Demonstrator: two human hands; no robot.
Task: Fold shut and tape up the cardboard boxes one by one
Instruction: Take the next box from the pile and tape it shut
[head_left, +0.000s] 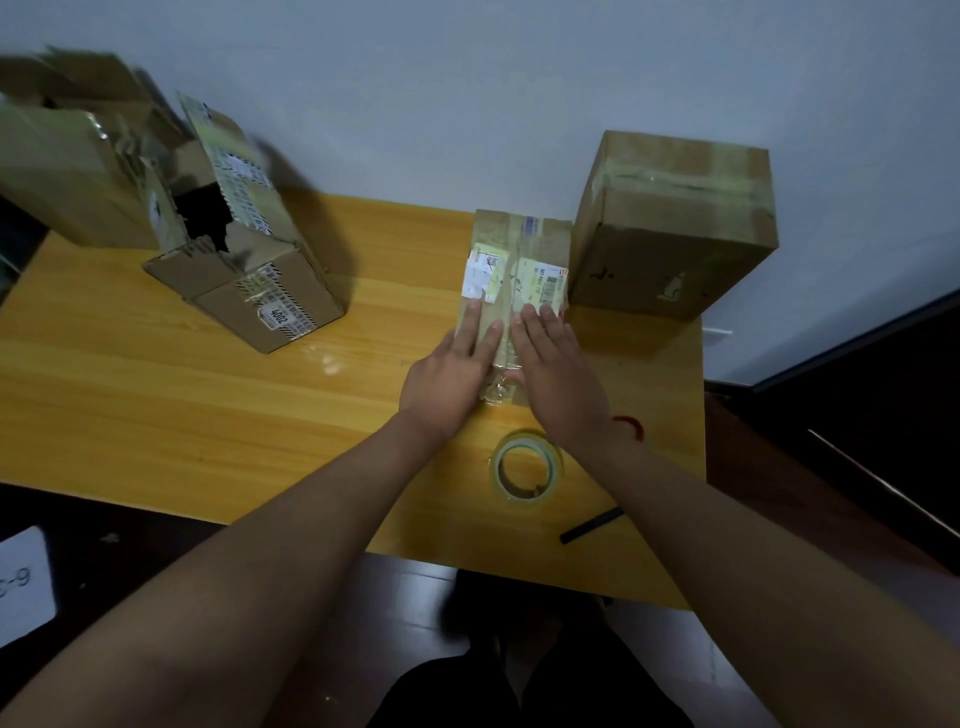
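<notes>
My left hand (451, 364) and right hand (558, 371) lie flat, fingers straight, pressing the tape seam on the small box (517, 270) mid-worktop (156, 395). It looks light, thin-walled, easily dented; I'd grip its side edges. The tape roll (525, 470) sits just behind my wrists.

Both forearms are showing bare, no sleeves reaching into view. A red string bracelet (631, 427) is circling the right wrist. Dark trousers (530, 691) are covering the legs below.
</notes>
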